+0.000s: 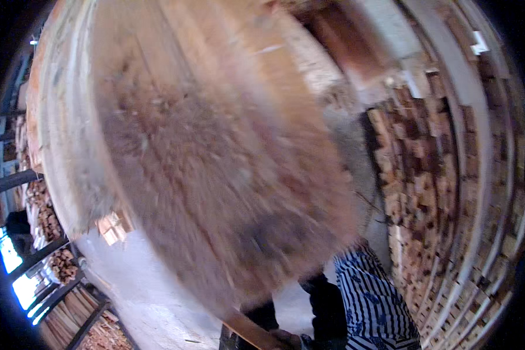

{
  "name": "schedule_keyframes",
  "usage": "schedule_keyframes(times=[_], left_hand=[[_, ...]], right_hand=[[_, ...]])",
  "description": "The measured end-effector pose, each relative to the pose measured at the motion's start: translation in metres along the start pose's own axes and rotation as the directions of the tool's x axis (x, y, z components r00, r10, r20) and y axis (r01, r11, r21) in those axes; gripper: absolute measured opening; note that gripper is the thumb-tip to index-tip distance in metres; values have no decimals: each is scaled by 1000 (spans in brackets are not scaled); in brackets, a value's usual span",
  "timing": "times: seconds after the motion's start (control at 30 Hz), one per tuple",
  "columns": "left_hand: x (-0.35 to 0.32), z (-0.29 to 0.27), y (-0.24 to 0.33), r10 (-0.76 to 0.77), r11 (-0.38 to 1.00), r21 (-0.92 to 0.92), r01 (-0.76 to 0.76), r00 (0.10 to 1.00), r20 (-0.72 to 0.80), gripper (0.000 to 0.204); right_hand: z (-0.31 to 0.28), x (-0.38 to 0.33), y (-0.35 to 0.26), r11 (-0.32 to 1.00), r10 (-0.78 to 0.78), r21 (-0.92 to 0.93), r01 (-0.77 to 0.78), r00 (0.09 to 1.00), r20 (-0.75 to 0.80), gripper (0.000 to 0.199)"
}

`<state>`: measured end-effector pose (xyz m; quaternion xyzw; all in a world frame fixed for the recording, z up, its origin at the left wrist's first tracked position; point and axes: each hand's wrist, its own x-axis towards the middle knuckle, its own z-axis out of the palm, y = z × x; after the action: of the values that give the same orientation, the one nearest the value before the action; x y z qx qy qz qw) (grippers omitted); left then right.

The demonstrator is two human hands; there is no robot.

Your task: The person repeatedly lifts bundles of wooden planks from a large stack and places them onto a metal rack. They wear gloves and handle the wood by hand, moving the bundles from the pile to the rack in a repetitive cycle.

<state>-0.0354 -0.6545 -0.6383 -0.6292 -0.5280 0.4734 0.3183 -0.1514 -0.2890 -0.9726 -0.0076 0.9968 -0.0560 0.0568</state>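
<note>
Pale wood [70, 128] lies at left, alongside a broad brown slab [216, 175] that fills the middle, blurred. Under the slab's lower end comes a narrow strip [251, 332], then one hand [287, 337] touching it; the fingers seem curled, but I cannot tell whether they are clamped on the strip, nor whether this is the left or right hand. A striped sleeve [370, 297] reaches the slab's lower right edge; any hand there is hidden. A slab this broad probably handles best supported at both edges and kept close to the body, with fingers clear of the rough end and the footing in sight.

Counting left to right: at least four dark bars [44, 254], one cluster of small blocks [114, 226], one slab, one strip, one hand, two dark trouser legs [326, 306], one sleeve, and one tall timber stack [426, 192], its pieces too many to count.
</note>
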Motion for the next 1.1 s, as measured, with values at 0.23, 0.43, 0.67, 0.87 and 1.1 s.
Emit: schedule_keyframes(times=[0.23, 0.43, 0.67, 0.87, 1.1], left_hand=[[63, 15, -102, 417, -197, 862, -466, 756, 504, 36], [46, 4, -166, 566, -389, 887, -250, 695, 444, 45], [39, -20, -290, 540, -725, 666, -176, 456, 708, 42], [30, -7, -380, 310, -710, 506, -489, 428, 849, 33], [4, 88, -457, 197, -697, 294, -654, 220, 955, 47]], right_hand=[[-59, -51, 4, 949, 69, 226, -221, 842, 534, 34], [-224, -127, -52, 740, -20, 501, -449, 729, 684, 64], [-510, -141, -148, 478, -212, 812, -336, 853, 477, 74], [-635, -103, -166, 561, -132, 827, -43, 981, 140, 54], [-697, 13, -74, 628, 383, 705, -328, 920, 87, 61]])
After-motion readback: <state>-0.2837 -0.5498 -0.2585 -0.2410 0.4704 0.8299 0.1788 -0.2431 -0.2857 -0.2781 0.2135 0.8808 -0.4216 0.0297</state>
